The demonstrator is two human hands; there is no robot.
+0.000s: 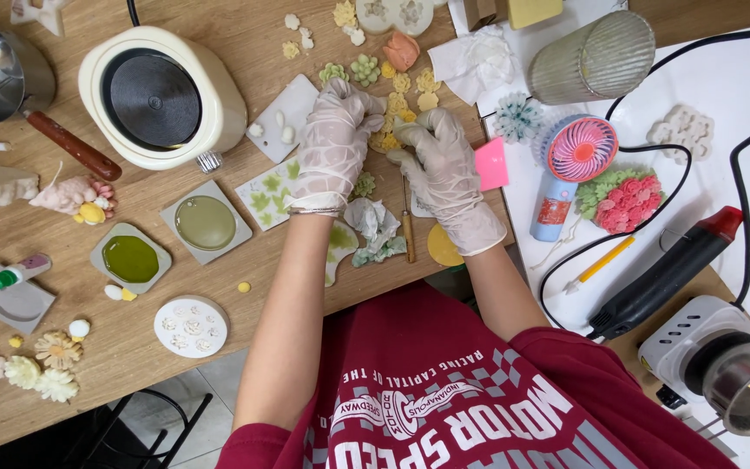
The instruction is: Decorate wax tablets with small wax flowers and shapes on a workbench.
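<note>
While the cream wax warmer (pixel 162 95) sits upper left, the gloved left hand (pixel 333 143) and right hand (pixel 444 169) meet at upper centre, fingers curled shut, pinching a small yellow wax flower (pixel 388 139) between fingertips. It looks light, brittle, slightly slick; best held by its edges. A pink fan (pixel 579 149) lies right.

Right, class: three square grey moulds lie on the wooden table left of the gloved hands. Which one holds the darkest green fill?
The square grey mould in the middle of the three: its round pool is deep olive green. The mould to its right holds paler yellow-green, and the leftmost mould shows a plain grey hollow.
</note>
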